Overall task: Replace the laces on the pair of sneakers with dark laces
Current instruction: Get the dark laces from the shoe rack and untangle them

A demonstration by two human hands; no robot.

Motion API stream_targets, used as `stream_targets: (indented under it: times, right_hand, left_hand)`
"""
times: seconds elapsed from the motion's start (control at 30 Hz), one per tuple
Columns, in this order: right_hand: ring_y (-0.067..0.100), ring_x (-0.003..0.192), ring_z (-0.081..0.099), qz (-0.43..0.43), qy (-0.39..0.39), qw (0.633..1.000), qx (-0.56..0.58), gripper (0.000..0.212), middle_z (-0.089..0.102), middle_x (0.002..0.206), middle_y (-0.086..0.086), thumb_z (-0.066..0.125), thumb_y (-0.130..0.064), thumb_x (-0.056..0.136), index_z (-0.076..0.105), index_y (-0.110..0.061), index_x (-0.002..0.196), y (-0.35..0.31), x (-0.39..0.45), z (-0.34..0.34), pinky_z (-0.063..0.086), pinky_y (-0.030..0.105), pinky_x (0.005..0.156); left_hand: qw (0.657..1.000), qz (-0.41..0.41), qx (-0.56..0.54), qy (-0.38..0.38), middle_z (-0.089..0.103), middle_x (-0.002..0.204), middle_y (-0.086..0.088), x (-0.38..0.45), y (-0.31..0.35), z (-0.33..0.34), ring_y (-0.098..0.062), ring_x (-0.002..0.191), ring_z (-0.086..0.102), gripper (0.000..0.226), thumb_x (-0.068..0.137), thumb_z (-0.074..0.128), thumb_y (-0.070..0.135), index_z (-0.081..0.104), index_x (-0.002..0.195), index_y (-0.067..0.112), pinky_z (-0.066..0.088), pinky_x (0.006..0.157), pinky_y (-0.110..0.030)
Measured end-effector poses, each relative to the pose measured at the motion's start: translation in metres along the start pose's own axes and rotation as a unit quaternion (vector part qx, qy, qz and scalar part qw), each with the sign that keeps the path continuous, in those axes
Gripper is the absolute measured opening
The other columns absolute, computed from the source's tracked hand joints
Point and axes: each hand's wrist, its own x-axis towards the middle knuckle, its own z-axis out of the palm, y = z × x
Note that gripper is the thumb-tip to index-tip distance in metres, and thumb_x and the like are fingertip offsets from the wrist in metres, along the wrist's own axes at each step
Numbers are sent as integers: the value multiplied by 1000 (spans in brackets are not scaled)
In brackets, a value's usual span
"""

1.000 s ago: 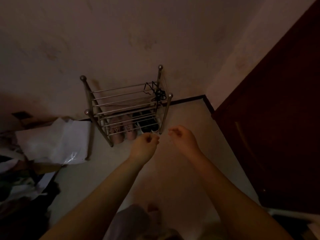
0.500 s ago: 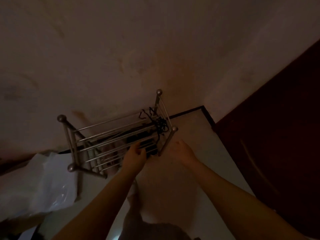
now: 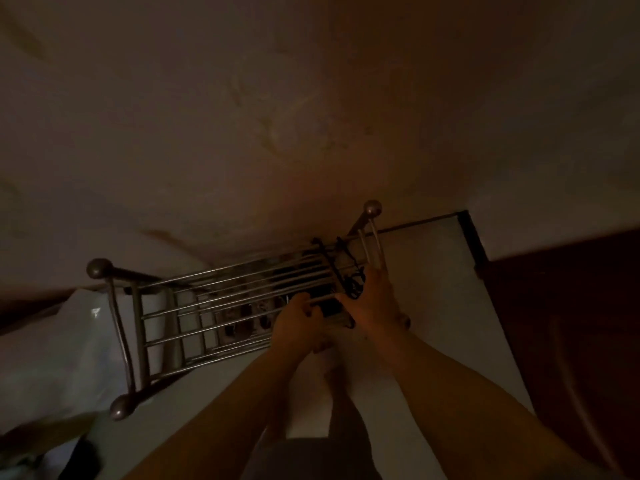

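Dark laces (image 3: 348, 271) lie draped over the right end of a metal shoe rack (image 3: 221, 292) that stands against the wall. My right hand (image 3: 375, 301) lies on the rack's top bars with its fingers stretched out beside the laces, its thumb side touching the bundle. My left hand (image 3: 298, 325) is at the rack's front bars just left of it, fingers curled near a bar; the dim light hides what they hold. Shoes (image 3: 244, 320) show faintly through the bars on a lower shelf, too dark to make out.
A white plastic sheet (image 3: 62, 344) lies on the floor at the rack's left. A dark wooden door (image 3: 568, 327) stands at the right. My feet and legs (image 3: 332, 393) are on the pale floor (image 3: 443, 306) below my hands.
I have moved closer to the rack and over it. Both hands went from the air in front of the rack to its right end, the right one onto the top by the laces.
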Motion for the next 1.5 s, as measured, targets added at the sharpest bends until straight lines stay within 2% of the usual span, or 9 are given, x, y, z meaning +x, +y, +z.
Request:
stream_targets:
  times: [0.27, 0.4, 0.47, 0.7, 0.83, 0.9, 1.0, 1.2, 1.5]
  right_hand:
    - [31, 134, 35, -9, -61, 998, -16, 59, 32, 147, 15, 50, -3, 90, 29, -10, 145, 17, 40, 22, 32, 42, 111]
    - [15, 71, 56, 14, -110, 988, 107, 17, 55, 77, -2, 53, -9, 90, 55, -16, 75, 12, 40, -8, 54, 38, 78]
    - [14, 65, 54, 32, -131, 971, 198, 11, 52, 72, -4, 53, -14, 93, 55, -14, 82, 3, 31, -28, 54, 28, 62]
    - [26, 75, 52, 68, -163, 908, 379, 23, 53, 78, 13, 44, -5, 93, 55, -7, 72, -11, -35, -72, 42, 32, 65]
    - [23, 73, 61, 52, -206, 894, 394, 21, 58, 76, -1, 42, -4, 96, 62, -3, 103, -14, -85, -80, 50, 21, 57]
    - [41, 85, 57, 28, -191, 914, 357, 27, 61, 81, 12, 43, -7, 95, 56, 10, 113, -11, -107, -78, 46, 25, 64]
    - [9, 70, 61, -12, -160, 911, 381, 22, 61, 84, 12, 42, 5, 93, 61, 8, 102, -8, -148, -82, 43, 9, 60]
    - [6, 41, 36, 95, -87, 779, 614, 37, 39, 51, 1, 38, 1, 90, 52, -10, 58, 8, -239, -96, 29, 18, 38]
    - [9, 48, 32, 119, 0, 809, 576, 31, 38, 51, -4, 44, -1, 88, 39, -16, 61, 62, -286, -104, 28, 22, 44]
  left_hand:
    - [995, -95, -21, -29, 64, 83, -19, 27, 16, 19, -5, 54, 45, 25, 96, 45, 15, 62, 104, -2, 36, 45, -9]
    - [983, -139, -106, -46, 59, 87, -17, 22, 24, 24, -21, 77, 55, 27, 95, 45, 12, 54, 70, 18, 42, 70, -30]
    - [968, -174, -172, -50, 57, 93, -16, 16, 32, 23, -23, 80, 55, 20, 96, 44, 11, 56, 79, 13, 43, 66, -29]
    - [838, -291, -450, -101, 60, 110, -18, -11, 43, 22, -31, 91, 60, 47, 91, 49, 50, 56, 109, 8, 50, 81, -45]
    - [756, -273, -565, -188, 63, 103, -18, -15, 47, 22, -31, 86, 63, 62, 89, 43, 60, 60, 110, 5, 48, 80, -41]
    - [771, -247, -559, -179, 62, 87, -12, -17, 54, 15, -23, 70, 63, 53, 94, 40, 53, 62, 101, 5, 50, 69, -33]
    - [840, -156, -499, -141, 60, 71, -4, -38, 62, -3, -11, 50, 56, 31, 99, 40, 31, 60, 91, 9, 47, 48, -21]
    - [904, 0, -419, -89, 58, 66, 1, -123, 37, -46, -9, 54, 55, 25, 96, 43, 25, 62, 81, 19, 42, 48, -22]
    - [941, 175, -287, 22, 59, 77, -7, -226, 20, -51, -19, 69, 56, 28, 97, 44, 26, 59, 79, 11, 43, 63, -31]
